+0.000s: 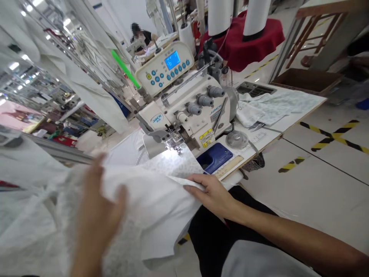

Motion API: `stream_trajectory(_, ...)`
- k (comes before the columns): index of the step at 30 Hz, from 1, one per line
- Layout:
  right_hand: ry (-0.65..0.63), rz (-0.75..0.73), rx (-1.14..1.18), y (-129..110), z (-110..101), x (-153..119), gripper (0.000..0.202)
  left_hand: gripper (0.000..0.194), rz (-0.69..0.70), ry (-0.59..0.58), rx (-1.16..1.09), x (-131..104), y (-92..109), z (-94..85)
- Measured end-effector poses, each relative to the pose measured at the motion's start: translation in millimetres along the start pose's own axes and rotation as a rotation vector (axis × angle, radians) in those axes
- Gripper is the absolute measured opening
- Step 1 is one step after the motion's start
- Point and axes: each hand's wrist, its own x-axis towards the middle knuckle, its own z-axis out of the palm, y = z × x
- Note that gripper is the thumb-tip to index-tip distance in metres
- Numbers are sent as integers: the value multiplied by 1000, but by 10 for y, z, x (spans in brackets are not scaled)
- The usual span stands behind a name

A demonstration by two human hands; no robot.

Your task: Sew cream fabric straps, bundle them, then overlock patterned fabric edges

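Observation:
White, faintly patterned fabric (161,207) spreads from under the needle area of a JACK sewing machine (184,111) down over the table's front edge. My right hand (211,192) pinches a folded edge of this fabric between thumb and fingers, just in front of the machine. Blurred by motion, my left hand (100,207) is raised over the fabric on the left, thumb and fingers apart, with nothing visible in it. A lamp lights the fabric beneath the presser foot, whose exact contact with the cloth I cannot make out.
Right of the machine, more patterned fabric (268,107) lies on the white table (305,100). A blue plate (216,157) is at the table's front. White thread cones (256,17) stand behind over red cloth (245,46). Hanging white fabric (83,84) fills the left; a person (144,36) sits farther back.

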Motion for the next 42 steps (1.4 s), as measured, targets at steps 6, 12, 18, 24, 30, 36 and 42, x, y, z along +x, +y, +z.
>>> stream_trajectory(6,143,-124,87,-131,-54,36,18,43,202,-350,-254,-68,591,629)
stream_trajectory(12,81,116,210,120,27,-66,25,15,161,-262,-162,243,364,663)
stream_trajectory(18,285,42,84,346,-22,75,28,18,87,-22,-137,449,283,990)
stream_trajectory(24,182,154,152,344,23,-34,23,18,-386,-156,-353,308,224,866)
stream_trajectory(30,138,257,200,362,145,-147,28,21,-319,-241,-237,273,193,695)
stream_trajectory(36,111,302,197,354,177,-89,27,19,-312,-248,-173,301,167,735)
stream_trajectory(42,155,408,384,326,231,-99,20,8,133,56,283,215,307,906)
